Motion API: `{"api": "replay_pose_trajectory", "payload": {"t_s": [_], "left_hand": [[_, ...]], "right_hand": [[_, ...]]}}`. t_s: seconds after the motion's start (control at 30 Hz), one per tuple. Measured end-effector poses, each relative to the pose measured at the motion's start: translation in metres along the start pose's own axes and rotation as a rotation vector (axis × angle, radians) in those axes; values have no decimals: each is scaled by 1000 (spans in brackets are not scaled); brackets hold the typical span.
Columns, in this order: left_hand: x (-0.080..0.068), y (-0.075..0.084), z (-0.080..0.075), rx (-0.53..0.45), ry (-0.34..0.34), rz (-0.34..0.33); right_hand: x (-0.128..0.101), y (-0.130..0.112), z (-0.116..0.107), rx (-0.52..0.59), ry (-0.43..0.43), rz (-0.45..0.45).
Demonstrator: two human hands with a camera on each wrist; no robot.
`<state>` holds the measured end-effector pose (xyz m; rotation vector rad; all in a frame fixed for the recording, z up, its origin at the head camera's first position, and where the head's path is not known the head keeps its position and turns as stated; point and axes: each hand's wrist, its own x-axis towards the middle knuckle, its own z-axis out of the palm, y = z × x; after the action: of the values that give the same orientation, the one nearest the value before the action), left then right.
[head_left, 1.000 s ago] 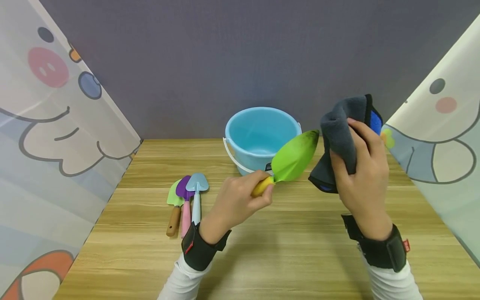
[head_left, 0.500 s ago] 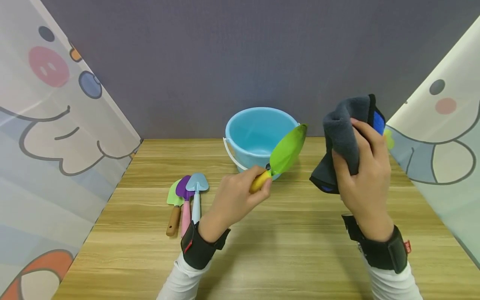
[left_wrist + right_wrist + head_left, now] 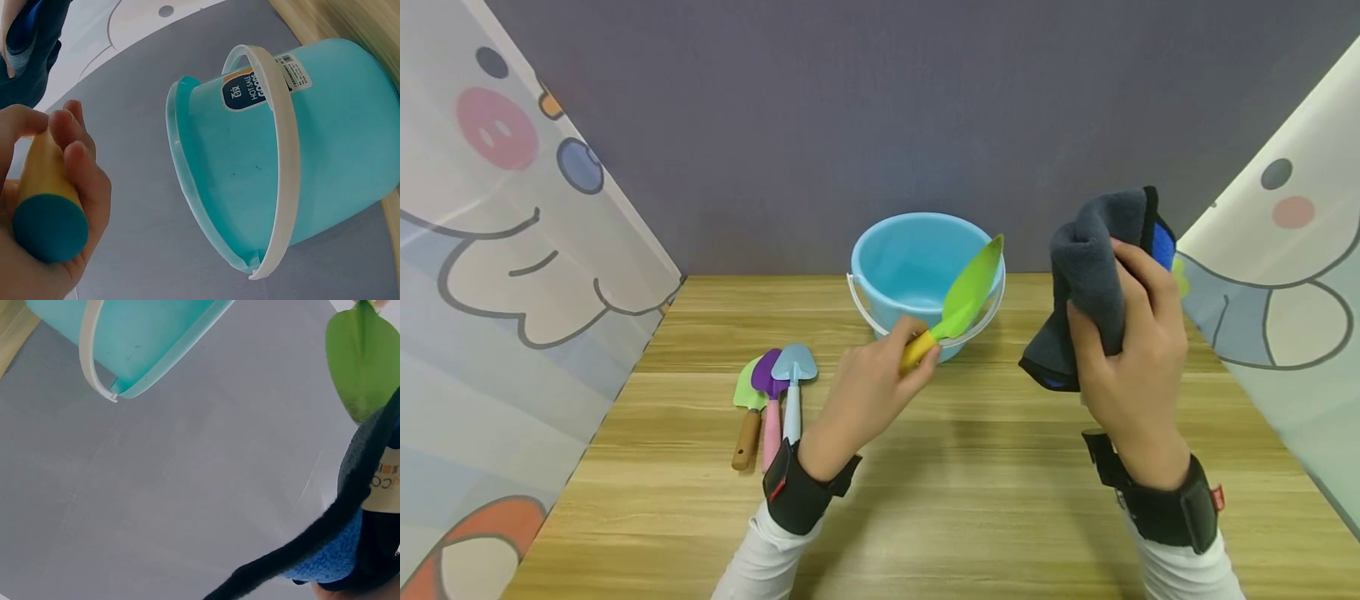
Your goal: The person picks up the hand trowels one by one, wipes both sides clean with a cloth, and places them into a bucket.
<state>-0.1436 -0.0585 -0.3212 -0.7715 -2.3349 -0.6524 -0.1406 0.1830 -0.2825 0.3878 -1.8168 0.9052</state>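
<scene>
My left hand (image 3: 880, 379) grips the yellow handle (image 3: 44, 169) of a toy trowel. Its green blade (image 3: 972, 287) points up and to the right, over the front rim of a light blue bucket (image 3: 917, 267). The bucket's white bail handle (image 3: 278, 156) hangs down its side. My right hand (image 3: 1131, 350) holds a bunched grey cloth (image 3: 1093, 267) with a blue edge, raised to the right of the bucket and apart from the blade. In the right wrist view the green blade (image 3: 362, 362) shows above the dark cloth (image 3: 356, 506).
Three small toy shovels lie side by side on the wooden table (image 3: 925, 500) at the left: a green one with a brown handle (image 3: 747, 417), a purple one with a pink handle (image 3: 770, 400) and a light blue one (image 3: 793, 383). Cartoon-printed screens flank the table; a grey wall stands behind.
My left hand has swung the trowel left and away from the cloth, so the green blade now stands over the bucket's rim. The right hand with the cloth has barely moved.
</scene>
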Motion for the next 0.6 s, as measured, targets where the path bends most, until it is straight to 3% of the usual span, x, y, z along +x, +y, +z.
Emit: {"api": "replay_pose_trajectory", "payload": {"t_s": [0.37, 0.6], "left_hand": [[2, -1, 5, 0, -10, -54], [2, -2, 6, -45, -41, -124]], "right_hand": [[0, -15, 1, 43, 35, -40], [-7, -34, 3, 16, -60, -86]]}}
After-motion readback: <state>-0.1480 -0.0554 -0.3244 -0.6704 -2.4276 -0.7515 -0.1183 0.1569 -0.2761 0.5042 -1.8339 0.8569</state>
